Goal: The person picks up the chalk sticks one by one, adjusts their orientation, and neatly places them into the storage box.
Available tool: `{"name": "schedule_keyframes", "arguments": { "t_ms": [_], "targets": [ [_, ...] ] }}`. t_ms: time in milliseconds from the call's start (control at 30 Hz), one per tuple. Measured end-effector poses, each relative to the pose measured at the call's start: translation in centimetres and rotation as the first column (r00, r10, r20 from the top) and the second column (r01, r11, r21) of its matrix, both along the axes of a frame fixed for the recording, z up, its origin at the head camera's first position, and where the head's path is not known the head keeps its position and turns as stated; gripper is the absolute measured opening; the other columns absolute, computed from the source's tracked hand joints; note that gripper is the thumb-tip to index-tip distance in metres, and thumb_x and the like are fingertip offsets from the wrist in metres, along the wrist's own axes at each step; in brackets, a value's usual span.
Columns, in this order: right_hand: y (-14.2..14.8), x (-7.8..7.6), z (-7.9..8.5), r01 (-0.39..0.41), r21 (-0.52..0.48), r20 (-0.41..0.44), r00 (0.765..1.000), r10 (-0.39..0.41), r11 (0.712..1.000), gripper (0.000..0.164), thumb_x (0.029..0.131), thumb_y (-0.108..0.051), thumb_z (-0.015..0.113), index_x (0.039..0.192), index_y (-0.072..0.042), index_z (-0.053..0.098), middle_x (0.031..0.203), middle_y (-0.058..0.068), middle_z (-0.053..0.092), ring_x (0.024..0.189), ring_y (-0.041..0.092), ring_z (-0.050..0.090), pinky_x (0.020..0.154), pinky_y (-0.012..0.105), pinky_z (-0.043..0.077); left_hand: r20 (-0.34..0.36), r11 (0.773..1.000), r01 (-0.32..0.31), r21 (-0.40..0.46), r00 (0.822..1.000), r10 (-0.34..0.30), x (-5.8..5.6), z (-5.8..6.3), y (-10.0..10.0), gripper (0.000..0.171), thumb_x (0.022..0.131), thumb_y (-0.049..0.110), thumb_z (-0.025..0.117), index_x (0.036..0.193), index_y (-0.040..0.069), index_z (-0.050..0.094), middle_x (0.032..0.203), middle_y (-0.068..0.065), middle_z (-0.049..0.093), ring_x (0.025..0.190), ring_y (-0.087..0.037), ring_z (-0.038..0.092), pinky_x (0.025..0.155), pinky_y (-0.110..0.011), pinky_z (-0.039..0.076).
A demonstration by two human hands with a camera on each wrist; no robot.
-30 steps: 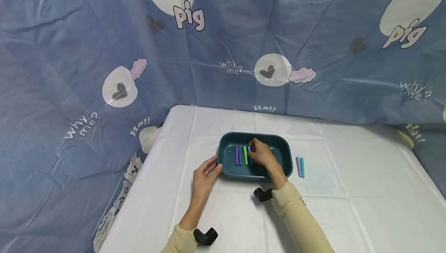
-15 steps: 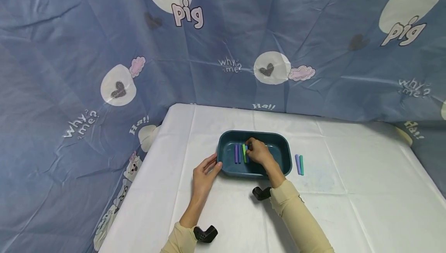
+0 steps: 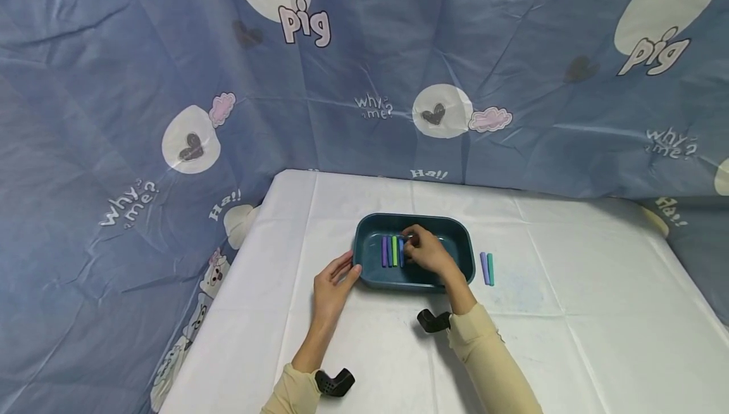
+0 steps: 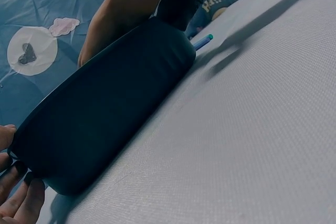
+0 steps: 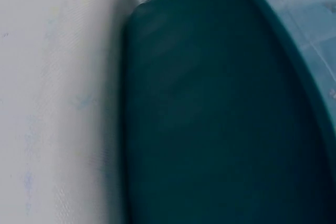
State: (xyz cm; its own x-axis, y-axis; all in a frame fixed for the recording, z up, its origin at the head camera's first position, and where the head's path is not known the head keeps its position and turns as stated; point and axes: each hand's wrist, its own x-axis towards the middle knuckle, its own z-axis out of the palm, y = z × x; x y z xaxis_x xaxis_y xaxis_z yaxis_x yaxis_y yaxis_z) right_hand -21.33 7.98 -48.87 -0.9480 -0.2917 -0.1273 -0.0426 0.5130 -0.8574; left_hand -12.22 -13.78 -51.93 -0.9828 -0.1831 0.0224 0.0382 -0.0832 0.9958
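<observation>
Four coloured sticks, chalk or crayon by their look, (image 3: 391, 251) were laid side by side, roughly parallel, in the left half of the dark teal tray (image 3: 464, 256), which stood near the middle of the bench (image 3: 569, 351) on its white cloth. The right hand (image 3: 424, 251) was held inside the tray with its fingers curled down at the blue stick (image 3: 401, 252), the rightmost of the row; whether that stick was pinched or only touched could not be told from the head view, and the right wrist view was filled by the tray wall. The left hand (image 3: 332, 284) was rested against the tray's left end, its fingers relaxed and nearly straight at the rim, nothing being gripped; the same fingers were seen at the tray's end (image 4: 100, 124) in the left wrist view.

For the placing to be done well, the blue stick would best be lowered flat and parallel to the green stick (image 3: 394, 250) beside it, so that the row was not knocked askew. The tray should be kept steadied by the left hand while this was done. A light release would be judged safest, since a roll toward the tray's open right half seemed possible.

Two more sticks, one lilac and one teal, (image 3: 486, 268) were lying close together on the cloth just right of the tray.
</observation>
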Motion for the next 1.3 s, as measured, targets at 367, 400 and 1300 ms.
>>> {"name": "schedule_keyframes", "arguments": {
  "t_ms": [367, 400, 1300],
  "targets": [
    [1.6, 0.3, 1.8, 0.041, -0.184, 0.016, 0.999, -0.039, 0.982, 0.035, 0.095, -0.006, 0.053, 0.129, 0.002, 0.048, 0.108, 0.024, 0.060, 0.091, 0.033, 0.064, 0.075, 0.046, 0.056, -0.009, 1.000, 0.001, 0.010, 1.000, -0.001, -0.8, 0.3, 0.0, 0.045, 0.081, 0.021, 0.075, 0.122, 0.007, 0.063, 0.123, -0.012, 0.064, 0.115, -0.024, 0.061, 0.089, -0.016, 0.051],
    [1.8, 0.4, 2.0, 0.043, -0.201, 0.021, 0.999, -0.040, 0.979, 0.037, 0.095, -0.006, 0.054, 0.130, 0.002, 0.047, 0.110, 0.025, 0.059, 0.094, 0.036, 0.064, 0.078, 0.049, 0.056, -0.006, 1.000, 0.001, 0.012, 1.000, -0.001, -0.8, 0.3, 0.0, 0.045, 0.080, 0.021, 0.076, 0.122, 0.007, 0.063, 0.123, -0.012, 0.064, 0.116, -0.024, 0.061, 0.089, -0.016, 0.051],
    [8.9, 2.6, 3.5, 0.175, -0.312, 0.040, 0.984, -0.171, 0.934, 0.050, 0.094, -0.025, 0.060, 0.136, -0.003, 0.045, 0.123, 0.025, 0.054, 0.107, 0.032, 0.063, 0.086, 0.040, 0.056, 0.032, 1.000, -0.018, -0.004, 0.999, 0.018, 0.2, -0.3, 0.3, 0.044, 0.081, 0.022, 0.075, 0.122, 0.011, 0.063, 0.124, -0.012, 0.063, 0.117, -0.023, 0.060, 0.089, -0.013, 0.049]
  ]
}}
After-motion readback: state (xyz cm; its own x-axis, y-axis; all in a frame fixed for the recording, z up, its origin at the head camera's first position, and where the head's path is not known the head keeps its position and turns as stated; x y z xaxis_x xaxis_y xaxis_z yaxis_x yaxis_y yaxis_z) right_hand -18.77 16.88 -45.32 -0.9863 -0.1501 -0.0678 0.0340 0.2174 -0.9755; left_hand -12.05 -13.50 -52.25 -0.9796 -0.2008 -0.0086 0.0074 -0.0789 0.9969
